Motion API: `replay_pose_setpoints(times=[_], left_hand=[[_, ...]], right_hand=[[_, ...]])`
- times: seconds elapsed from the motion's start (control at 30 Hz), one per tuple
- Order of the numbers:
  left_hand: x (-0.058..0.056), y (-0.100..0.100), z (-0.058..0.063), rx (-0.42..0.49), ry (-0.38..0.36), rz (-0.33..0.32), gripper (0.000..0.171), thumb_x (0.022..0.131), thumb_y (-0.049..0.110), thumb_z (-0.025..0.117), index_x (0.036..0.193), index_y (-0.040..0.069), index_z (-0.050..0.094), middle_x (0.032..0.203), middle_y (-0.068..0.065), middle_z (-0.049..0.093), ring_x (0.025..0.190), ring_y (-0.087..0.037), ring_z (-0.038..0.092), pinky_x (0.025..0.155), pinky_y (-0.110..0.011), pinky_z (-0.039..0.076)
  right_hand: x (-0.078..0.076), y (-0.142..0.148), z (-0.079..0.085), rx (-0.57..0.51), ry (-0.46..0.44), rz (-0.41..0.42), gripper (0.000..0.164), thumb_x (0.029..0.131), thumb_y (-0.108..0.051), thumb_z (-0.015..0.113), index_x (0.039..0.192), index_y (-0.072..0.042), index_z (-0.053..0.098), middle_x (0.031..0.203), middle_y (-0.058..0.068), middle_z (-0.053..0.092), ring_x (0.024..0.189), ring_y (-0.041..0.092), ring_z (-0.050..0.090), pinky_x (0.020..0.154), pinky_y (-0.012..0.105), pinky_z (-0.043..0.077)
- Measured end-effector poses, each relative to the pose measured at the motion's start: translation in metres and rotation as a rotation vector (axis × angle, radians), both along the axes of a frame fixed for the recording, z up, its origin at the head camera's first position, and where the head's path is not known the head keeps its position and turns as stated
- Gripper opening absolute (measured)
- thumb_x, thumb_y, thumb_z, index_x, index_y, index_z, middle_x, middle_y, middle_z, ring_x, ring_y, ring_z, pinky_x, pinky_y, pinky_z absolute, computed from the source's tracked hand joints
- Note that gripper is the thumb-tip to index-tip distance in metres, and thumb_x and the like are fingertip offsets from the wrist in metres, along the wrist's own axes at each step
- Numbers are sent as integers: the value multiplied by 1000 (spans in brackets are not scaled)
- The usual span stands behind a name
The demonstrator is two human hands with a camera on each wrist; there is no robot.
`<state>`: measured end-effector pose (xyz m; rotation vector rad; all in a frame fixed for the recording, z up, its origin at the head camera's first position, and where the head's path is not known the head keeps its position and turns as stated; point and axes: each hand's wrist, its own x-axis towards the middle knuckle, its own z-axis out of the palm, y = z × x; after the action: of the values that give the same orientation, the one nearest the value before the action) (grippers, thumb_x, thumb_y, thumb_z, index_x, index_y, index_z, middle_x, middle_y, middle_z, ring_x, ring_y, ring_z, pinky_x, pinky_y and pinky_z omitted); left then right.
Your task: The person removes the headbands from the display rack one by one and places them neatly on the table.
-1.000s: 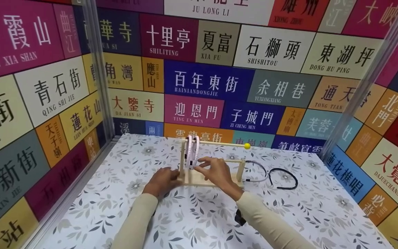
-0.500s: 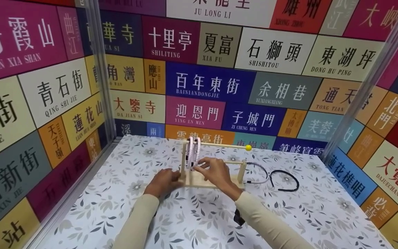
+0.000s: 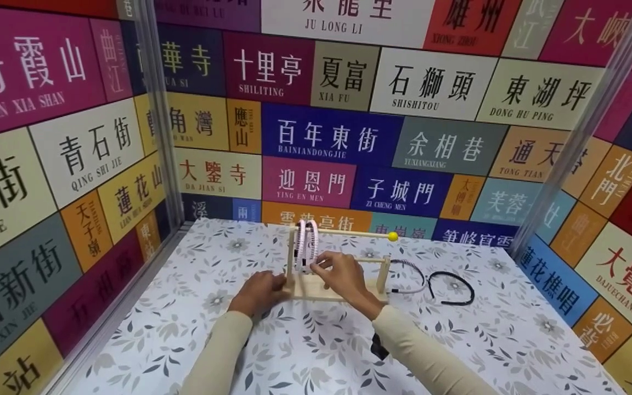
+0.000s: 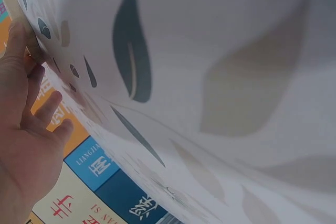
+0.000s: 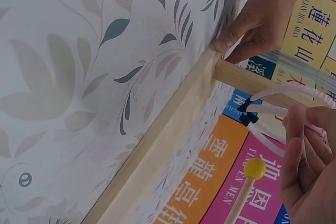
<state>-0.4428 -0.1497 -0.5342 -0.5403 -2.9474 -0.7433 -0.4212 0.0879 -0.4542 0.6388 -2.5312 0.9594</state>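
Note:
A wooden rack [image 3: 316, 289] stands on the table with a long upper rod that ends in a yellow ball [image 3: 393, 236]. Pale pink headbands [image 3: 315, 241] with dark tips hang from this rod near the left post. My left hand [image 3: 260, 292] grips the left end of the rack's base, thumb on its edge in the right wrist view. With thumb and fingertips, my right hand [image 3: 342, 277] pinches the lower part of the nearer headband; in the right wrist view its curled fingers [image 5: 294, 163] partly hide the band. The left wrist view shows my left hand [image 4: 26, 129] at the wood.
Right of the rack lie a light headband [image 3: 423, 277] with a dark tip and a black headband [image 3: 470, 296]. A leaf-patterned cloth [image 3: 294, 351] covers the table. Printed wall panels [image 3: 332, 134] enclose it behind and on both sides.
The nearer headband has turned slightly on the rod, with my right fingers staying at its lower end. My left hand keeps its place on the base. The head view has shifted a little.

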Motion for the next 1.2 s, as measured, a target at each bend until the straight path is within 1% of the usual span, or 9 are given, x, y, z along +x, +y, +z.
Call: replay_pose_setpoints(times=[0.13,0.27,0.4,0.53,0.63,0.77,0.9,1.03,1.2], left_hand=[[1,0,1,13,-26,9,25,95,33,76,115,19,73,99,0,70,88,-20,64,87,-45,54],[-1,0,1,26,-61,24,25,95,33,76,116,21,73,99,2,70,88,-18,63,88,-43,54],[-4,0,0,22,-74,25,25,95,36,76,116,22,73,98,4,69,88,-16,62,88,-43,54],[-6,-1,-2,31,-82,30,26,94,36,77,116,23,73,97,5,68,87,-16,62,88,-42,54],[-6,-1,-4,34,-72,28,23,94,36,78,112,23,73,93,6,66,84,-16,60,83,-41,53],[-5,-1,-5,39,-61,23,20,93,36,79,108,23,73,89,6,64,80,-16,59,77,-39,52],[-6,-1,-4,42,-80,32,22,93,36,78,111,24,73,92,7,65,82,-15,60,80,-39,53],[-6,-1,-3,46,-107,45,27,93,35,78,116,24,73,96,6,66,86,-15,61,87,-41,54],[-5,0,-3,41,-109,50,29,92,37,79,118,24,73,97,7,66,87,-15,60,88,-41,53]], right_hand=[[1,2,0,-8,22,-17,10,96,-27,75,99,-19,79,89,-2,79,45,2,62,48,28,52],[1,6,2,-18,15,-31,11,96,-26,72,100,-19,79,91,-1,79,46,2,62,44,28,50],[0,12,2,-23,14,-45,11,96,-26,72,100,-19,79,91,-1,80,45,2,62,43,26,48],[-1,16,1,-24,64,-49,8,96,-21,73,99,-17,79,90,0,80,44,1,61,41,26,45],[-1,19,1,-18,89,-62,6,94,-19,73,96,-16,79,88,0,80,44,0,59,41,26,46],[-2,20,-1,-15,64,-88,6,94,-20,73,95,-18,78,88,-1,79,44,-2,59,44,25,49],[-1,22,-1,-22,53,-84,6,95,-22,74,96,-18,78,89,-1,79,46,-1,60,46,26,51],[0,22,-1,-23,46,-81,8,94,-28,77,96,-20,78,88,-2,79,46,0,60,46,27,51],[0,22,-1,-22,31,-126,22,89,-45,81,92,-23,77,85,-5,78,45,0,59,47,29,49]])
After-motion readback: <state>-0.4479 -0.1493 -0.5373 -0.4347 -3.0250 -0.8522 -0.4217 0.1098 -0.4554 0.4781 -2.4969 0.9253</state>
